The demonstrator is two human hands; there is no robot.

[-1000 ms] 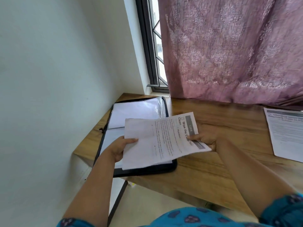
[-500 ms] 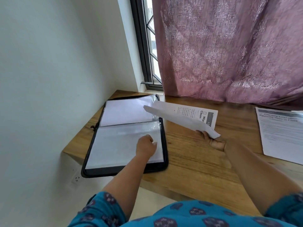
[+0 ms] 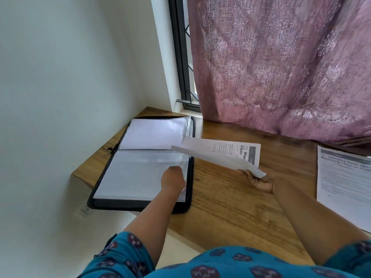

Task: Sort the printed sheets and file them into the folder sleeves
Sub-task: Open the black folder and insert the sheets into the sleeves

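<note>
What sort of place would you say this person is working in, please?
Probably a room at home: a wooden desk in a corner, under a window with a pink curtain, holding an open folder and printed sheets.

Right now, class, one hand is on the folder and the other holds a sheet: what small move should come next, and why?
Probably the left hand should lift open the sleeve edge beneath it. The right hand holds the sheet raised beside the open folder, not yet inside, so it seems to need an opening first.
</note>
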